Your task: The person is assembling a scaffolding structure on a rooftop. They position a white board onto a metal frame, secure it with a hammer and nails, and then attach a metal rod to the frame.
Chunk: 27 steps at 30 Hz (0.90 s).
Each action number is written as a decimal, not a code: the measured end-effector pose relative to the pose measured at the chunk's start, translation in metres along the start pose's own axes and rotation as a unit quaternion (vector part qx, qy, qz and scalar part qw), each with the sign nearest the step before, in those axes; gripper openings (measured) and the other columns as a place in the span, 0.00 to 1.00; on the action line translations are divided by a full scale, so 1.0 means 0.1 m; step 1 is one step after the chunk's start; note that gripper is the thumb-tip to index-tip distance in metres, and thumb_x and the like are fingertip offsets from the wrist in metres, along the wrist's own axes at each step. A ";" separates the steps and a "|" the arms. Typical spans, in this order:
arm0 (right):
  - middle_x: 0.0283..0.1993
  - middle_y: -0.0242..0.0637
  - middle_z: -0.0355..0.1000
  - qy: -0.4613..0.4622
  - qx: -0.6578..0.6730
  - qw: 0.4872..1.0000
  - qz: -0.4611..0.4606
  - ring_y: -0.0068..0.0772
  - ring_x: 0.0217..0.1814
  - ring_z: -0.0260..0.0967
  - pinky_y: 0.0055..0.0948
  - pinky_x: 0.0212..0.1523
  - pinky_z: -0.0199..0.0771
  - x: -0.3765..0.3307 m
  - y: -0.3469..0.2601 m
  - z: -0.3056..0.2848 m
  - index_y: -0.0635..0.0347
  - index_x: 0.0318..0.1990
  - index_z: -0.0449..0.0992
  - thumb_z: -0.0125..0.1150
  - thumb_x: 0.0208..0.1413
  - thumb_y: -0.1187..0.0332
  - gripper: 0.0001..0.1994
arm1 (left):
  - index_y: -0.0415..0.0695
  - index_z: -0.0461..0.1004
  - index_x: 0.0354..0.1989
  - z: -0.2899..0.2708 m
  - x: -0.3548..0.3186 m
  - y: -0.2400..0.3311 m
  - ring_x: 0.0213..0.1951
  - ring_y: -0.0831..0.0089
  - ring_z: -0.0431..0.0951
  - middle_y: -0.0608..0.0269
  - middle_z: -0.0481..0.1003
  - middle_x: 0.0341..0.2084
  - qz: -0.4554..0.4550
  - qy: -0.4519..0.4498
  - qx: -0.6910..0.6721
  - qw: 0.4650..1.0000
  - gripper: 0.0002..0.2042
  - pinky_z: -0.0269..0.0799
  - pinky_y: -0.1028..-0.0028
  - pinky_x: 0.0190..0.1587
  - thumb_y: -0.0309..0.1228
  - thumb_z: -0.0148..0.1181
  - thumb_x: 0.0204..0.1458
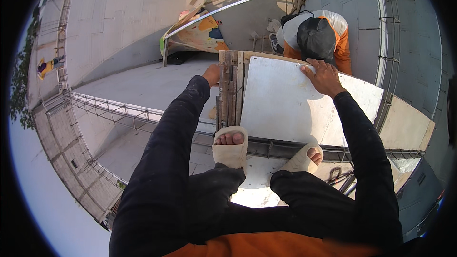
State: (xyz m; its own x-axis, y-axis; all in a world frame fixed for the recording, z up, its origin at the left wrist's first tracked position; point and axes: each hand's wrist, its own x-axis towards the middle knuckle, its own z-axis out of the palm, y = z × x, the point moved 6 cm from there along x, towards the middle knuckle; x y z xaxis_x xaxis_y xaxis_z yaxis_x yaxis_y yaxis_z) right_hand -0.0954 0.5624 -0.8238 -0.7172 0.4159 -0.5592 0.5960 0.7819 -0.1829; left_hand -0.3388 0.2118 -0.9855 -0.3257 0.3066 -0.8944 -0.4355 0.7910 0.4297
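My right hand is closed over the far edge of a white-faced board, fingertips at the rim and thumb lying on its face. My left hand is closed at the outer side of the wooden battens along the board's left edge; its fingertips are partly hidden. Both arms are stretched forward in dark sleeves. At the board's near edge are my feet in pale sandals, the left sandal by the battens and the right sandal further right.
Beyond the board a person in a dark cap bends low. A steel rebar cage runs across at left, and another upright cage stands at right. A colourful sheet hangs below a pale bar. The floor lies well below.
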 end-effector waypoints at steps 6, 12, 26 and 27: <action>0.68 0.54 0.70 -0.033 -0.016 0.999 -0.003 0.60 0.75 0.64 0.65 0.75 0.53 0.09 -0.06 0.09 0.48 0.73 0.69 0.38 0.69 0.29 0.39 | 0.31 0.81 0.42 -0.32 -0.41 0.46 0.49 0.41 0.82 0.32 0.80 0.45 0.266 -0.095 0.619 0.733 0.23 0.75 0.52 0.56 0.44 0.53 0.65; 0.73 0.51 0.67 -0.048 -0.034 0.996 0.067 0.59 0.79 0.59 0.71 0.76 0.47 0.01 -0.06 0.07 0.44 0.75 0.66 0.40 0.68 0.28 0.40 | 0.34 0.77 0.56 -0.55 -1.62 1.37 0.51 0.42 0.80 0.34 0.80 0.46 0.244 -0.018 0.470 0.848 0.22 0.73 0.55 0.57 0.42 0.54 0.66; 0.87 0.44 0.40 0.001 -0.060 0.994 0.088 0.53 0.88 0.36 0.62 0.80 0.48 -0.49 -0.59 0.13 0.41 0.83 0.43 0.65 0.65 0.51 0.46 | 0.37 0.71 0.63 0.04 -1.42 0.72 0.50 0.67 0.83 0.53 0.84 0.46 0.203 -0.101 -0.036 0.973 0.27 0.73 0.68 0.58 0.48 0.58 0.68; 0.87 0.45 0.40 -0.009 -0.065 0.994 0.088 0.54 0.88 0.36 0.63 0.80 0.48 -0.49 -0.60 0.12 0.42 0.84 0.42 0.67 0.63 0.50 0.48 | 0.36 0.70 0.64 0.05 -1.42 0.71 0.49 0.67 0.83 0.53 0.84 0.44 0.212 -0.093 -0.017 0.973 0.30 0.74 0.68 0.57 0.49 0.62 0.65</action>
State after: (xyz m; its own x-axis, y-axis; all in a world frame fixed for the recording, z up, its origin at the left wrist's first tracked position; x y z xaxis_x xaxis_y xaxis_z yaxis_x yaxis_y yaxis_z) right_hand -0.0917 0.4890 -0.7953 -0.5996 0.5440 -0.5870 0.6584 0.7523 0.0247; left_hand -0.3190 0.2271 -0.8283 -0.3263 0.6941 -0.6417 -0.3230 0.5561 0.7658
